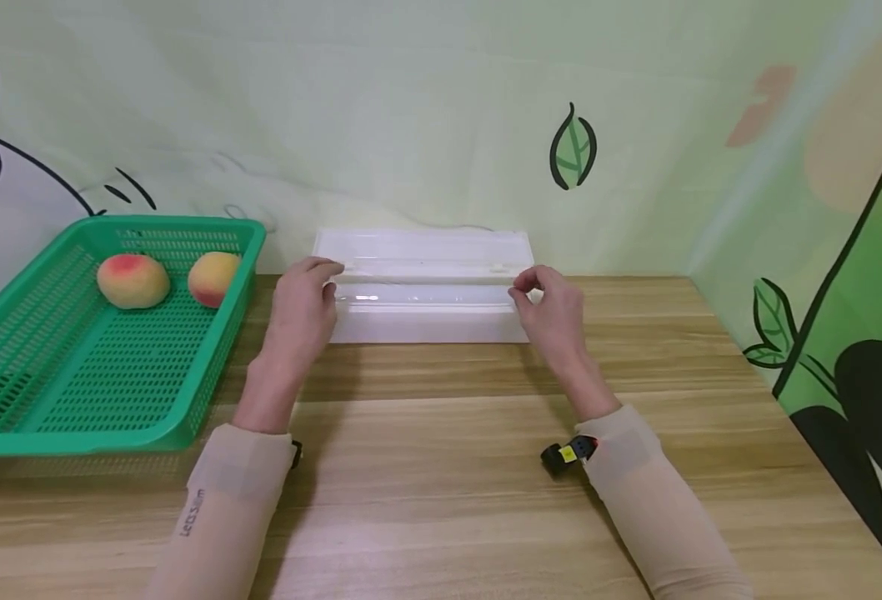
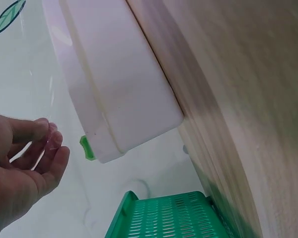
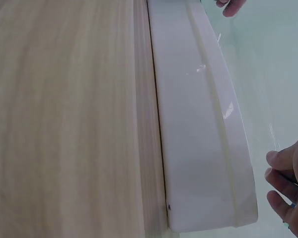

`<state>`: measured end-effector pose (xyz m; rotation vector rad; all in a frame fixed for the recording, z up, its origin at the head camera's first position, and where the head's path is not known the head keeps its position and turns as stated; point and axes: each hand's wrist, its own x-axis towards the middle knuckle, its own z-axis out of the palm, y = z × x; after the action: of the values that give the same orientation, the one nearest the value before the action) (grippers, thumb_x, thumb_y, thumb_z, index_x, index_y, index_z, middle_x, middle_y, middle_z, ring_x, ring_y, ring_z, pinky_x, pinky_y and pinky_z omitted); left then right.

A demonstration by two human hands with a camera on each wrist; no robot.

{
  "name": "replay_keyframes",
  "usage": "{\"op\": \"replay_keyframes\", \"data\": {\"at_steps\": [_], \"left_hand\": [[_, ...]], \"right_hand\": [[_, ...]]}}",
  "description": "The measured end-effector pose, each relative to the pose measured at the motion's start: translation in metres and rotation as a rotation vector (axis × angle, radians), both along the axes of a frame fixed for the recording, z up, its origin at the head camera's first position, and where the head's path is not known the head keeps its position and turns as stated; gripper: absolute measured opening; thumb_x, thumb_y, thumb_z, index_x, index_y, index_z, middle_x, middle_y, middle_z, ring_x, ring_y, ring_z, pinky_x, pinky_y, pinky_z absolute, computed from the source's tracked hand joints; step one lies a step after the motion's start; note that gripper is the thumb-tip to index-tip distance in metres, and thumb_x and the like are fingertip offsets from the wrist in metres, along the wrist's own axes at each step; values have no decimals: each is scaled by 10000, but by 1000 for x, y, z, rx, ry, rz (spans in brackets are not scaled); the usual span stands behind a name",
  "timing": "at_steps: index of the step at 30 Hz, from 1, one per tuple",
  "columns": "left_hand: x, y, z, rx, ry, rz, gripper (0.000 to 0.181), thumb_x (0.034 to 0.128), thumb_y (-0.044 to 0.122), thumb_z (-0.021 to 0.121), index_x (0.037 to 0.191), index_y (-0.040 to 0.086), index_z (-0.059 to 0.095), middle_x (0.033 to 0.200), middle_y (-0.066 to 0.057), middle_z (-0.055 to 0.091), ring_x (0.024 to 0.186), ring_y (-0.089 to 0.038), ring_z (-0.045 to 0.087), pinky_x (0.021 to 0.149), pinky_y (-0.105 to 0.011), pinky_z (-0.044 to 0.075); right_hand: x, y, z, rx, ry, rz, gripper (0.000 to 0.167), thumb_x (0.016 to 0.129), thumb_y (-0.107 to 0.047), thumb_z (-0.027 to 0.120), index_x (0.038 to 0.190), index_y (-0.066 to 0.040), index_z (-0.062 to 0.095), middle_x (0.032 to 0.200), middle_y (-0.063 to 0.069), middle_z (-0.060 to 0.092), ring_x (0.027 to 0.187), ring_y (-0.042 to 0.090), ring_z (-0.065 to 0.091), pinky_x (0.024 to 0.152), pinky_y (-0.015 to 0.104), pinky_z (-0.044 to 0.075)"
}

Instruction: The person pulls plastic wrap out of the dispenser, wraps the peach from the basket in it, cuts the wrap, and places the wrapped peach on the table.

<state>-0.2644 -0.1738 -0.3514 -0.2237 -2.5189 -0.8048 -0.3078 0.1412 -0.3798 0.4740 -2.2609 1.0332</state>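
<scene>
A long white box [image 1: 429, 327] stands at the table's back edge with its lid [image 1: 418, 243] tilted back against the wall. Clear, shiny film [image 1: 366, 297] spans the box top between both hands. At the left end, my left hand [image 1: 302, 312] pinches the film's edge; in the left wrist view the fingertips of that hand [image 2: 27, 158] look glossy beside the box [image 2: 119, 69]. My right hand [image 1: 555, 317] pinches at the right end, thumb against forefinger, and faint film streaks rise from this hand [image 3: 293, 183] in the right wrist view. The box's inside is hidden.
A green perforated basket [image 1: 111, 437] sits on the left of the wooden table [image 1: 441, 467], holding two peaches [image 1: 133, 281]. Behind the table hangs a printed wall cloth [image 1: 426, 108]. A small green piece [image 2: 87, 148] shows at the box's left end.
</scene>
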Motion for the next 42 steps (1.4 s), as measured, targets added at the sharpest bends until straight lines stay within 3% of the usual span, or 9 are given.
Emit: {"op": "replay_keyframes", "data": {"at_steps": [5, 10, 18, 26, 34, 42], "left_hand": [[1, -3, -1, 34, 3, 56, 197, 942, -152, 614, 1100, -97, 716, 1110, -242, 680, 1051, -406, 646, 939, -496, 536], [-3, -6, -4, 37, 24, 60, 129, 922, -132, 668, 1024, -71, 718, 1016, -225, 694, 962, -378, 654, 896, -477, 545], [-5, -6, -4, 26, 26, 93, 78, 942, -81, 681, 982, -75, 748, 969, -212, 688, 916, -380, 664, 876, -479, 563], [-9, -5, -1, 27, 78, 97, 69, 954, -40, 691, 987, -77, 738, 989, -211, 697, 944, -379, 667, 877, -477, 555], [-5, -3, 3, 54, 64, 113, 87, 961, -18, 692, 1024, -48, 744, 989, -197, 695, 928, -345, 674, 868, -458, 571], [-4, -4, 7, 69, 93, 110, 88, 973, -9, 679, 1018, -38, 749, 987, -187, 698, 899, -329, 655, 836, -448, 568]], "right_hand": [[0, -1, 1, 61, 2, 24, 155, 888, 89, 748, 1041, 87, 722, 914, 180, 687, 868, 314, 668, 805, 448, 549], [1, -1, 1, 95, 16, 53, 107, 905, 105, 719, 1000, 73, 756, 938, 186, 634, 901, 330, 659, 767, 437, 538], [-5, -1, 0, 157, 84, 45, 41, 910, 74, 727, 947, 63, 742, 1092, 206, 675, 1076, 369, 624, 956, 449, 505], [-5, 0, 2, 117, 95, 30, 62, 930, 51, 716, 979, 57, 755, 945, 173, 726, 911, 322, 700, 812, 436, 554], [-3, 1, 9, 100, 102, 25, 82, 943, 31, 715, 1003, 57, 765, 948, 169, 729, 885, 292, 698, 791, 410, 562], [-1, 2, 14, 100, 133, 16, 81, 944, 23, 718, 996, 51, 775, 948, 166, 740, 880, 309, 702, 779, 417, 558]]}}
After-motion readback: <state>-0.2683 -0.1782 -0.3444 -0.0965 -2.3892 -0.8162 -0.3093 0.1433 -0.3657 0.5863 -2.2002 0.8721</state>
